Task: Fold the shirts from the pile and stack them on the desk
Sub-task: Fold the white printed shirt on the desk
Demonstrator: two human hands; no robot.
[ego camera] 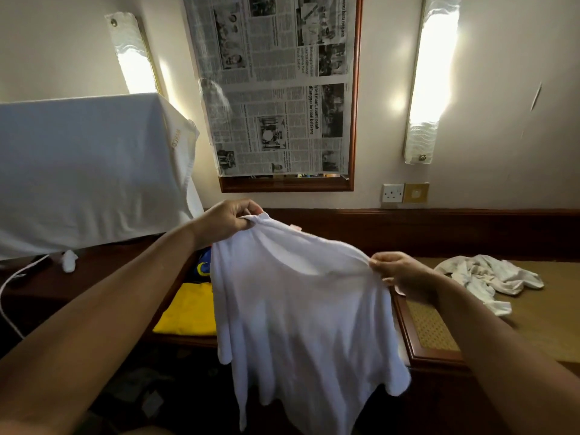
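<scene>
A white shirt (pixel 301 309) hangs in the air in front of me, spread between both hands above the dark wooden desk (pixel 131 271). My left hand (pixel 227 219) pinches its upper left edge near the collar. My right hand (pixel 405 273) pinches its upper right edge, lower than the left. A folded yellow shirt (pixel 188 309) lies on the desk behind the hanging shirt, with a blue and yellow garment (pixel 203 263) just beyond it, partly hidden. A crumpled off-white shirt (pixel 489 277) lies on the woven surface (pixel 433 328) to the right.
A large object draped in white cloth (pixel 88 171) stands at the back left of the desk. A white cable (pixel 9 287) and a small white wad (pixel 69 260) lie near it. A newspaper-covered frame (pixel 276 89) hangs on the wall between two lit lamps.
</scene>
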